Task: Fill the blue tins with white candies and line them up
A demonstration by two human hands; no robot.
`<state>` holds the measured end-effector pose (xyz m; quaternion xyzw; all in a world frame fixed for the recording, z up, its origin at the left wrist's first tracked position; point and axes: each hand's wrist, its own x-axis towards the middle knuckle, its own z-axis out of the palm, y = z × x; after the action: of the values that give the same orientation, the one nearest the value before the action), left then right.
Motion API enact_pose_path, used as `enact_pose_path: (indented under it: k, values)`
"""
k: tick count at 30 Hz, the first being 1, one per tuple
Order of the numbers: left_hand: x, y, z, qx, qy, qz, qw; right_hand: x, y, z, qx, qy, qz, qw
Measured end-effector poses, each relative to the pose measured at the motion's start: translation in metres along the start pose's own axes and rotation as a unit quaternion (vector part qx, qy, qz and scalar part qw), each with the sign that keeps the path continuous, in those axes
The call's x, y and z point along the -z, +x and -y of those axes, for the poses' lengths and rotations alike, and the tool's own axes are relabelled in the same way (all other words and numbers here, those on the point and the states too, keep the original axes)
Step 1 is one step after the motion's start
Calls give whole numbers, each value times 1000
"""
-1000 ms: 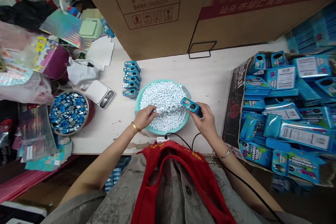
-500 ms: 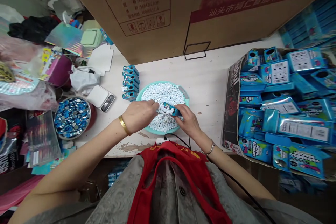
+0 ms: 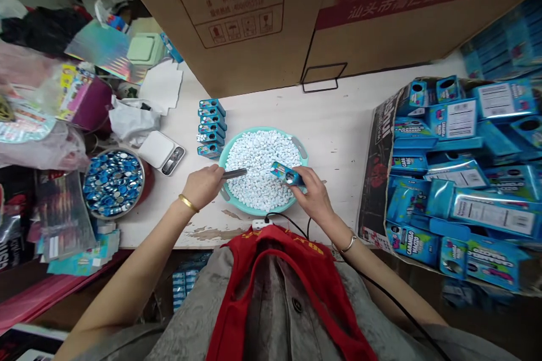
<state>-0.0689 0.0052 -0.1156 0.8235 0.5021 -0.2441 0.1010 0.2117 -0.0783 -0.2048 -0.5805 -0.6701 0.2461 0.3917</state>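
Moved since the earlier frame: left hand (image 3: 203, 186), drawn from the small box (image 3: 283, 172) out to the 9 o'clock rim of the bowl (image 3: 224, 152); right hand (image 3: 314, 194) and small box, shifted slightly toward 3 o'clock. I log the remainder remotely, clock directions read from the bowl's centre.

Item: left hand. Fingers and thumb pinching one end of a grey scoop (image 3: 235, 174), seen nearly edge-on, far end over the sweets (image 3: 262, 149). Load, if any: I cannot tell.

Item: right hand. Thumb and fingers pinching the small box by its 3 o'clock end. Small box sits over the bowl's 3 o'clock half, round hole toward my camera. Contact with the sweets, and fill level: I cannot tell.

Item: row of boxes (image 3: 210, 128), 10 o'clock, on the table (image 3: 339, 124), white pieces showing in at least one.

Item: pot (image 3: 146, 180) of blue-and-silver pieces, 9 o'clock; scale (image 3: 161, 152) between pot and bowl.

Item: carton (image 3: 375, 186) heaped with boxes, 3 o'clock. Large carton (image 3: 254, 67), 12 o'clock.

Step in hand, my judgement: filling the small box by scoop. Next move calls for a level scoop brought to the hole, small box held steady above the bowl to catch spills.
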Motion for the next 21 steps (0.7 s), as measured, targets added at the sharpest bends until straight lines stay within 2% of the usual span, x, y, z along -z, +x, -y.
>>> enact_pose_path:
  k: [1,3,5,7,9,12,17,21]
  values:
    - [-21,8,1,14,-11,27,999,3,0,-1,-5,1,-3,1000]
    - [-58,26,-7,25,-53,47,997,9,0,-2,-10,0,-10,1000]
    - [-83,44,-27,32,-115,26,993,14,1,-2,-13,-5,-17,1000]
    - [-98,59,-49,33,-170,-7,985,19,1,-1,-18,-11,-24,1000]
    - [-105,69,-65,26,-206,-30,978,22,1,-1,-25,-12,-29,999]
    - [-110,75,-72,16,-235,-43,971,23,1,-2,-38,-12,-39,998]
    - [-111,69,-61,-1,-274,-60,960,24,2,-4,-50,-17,-51,997]
    - [-92,52,-43,-53,-305,-111,945,26,1,-5,-51,-21,-51,997]
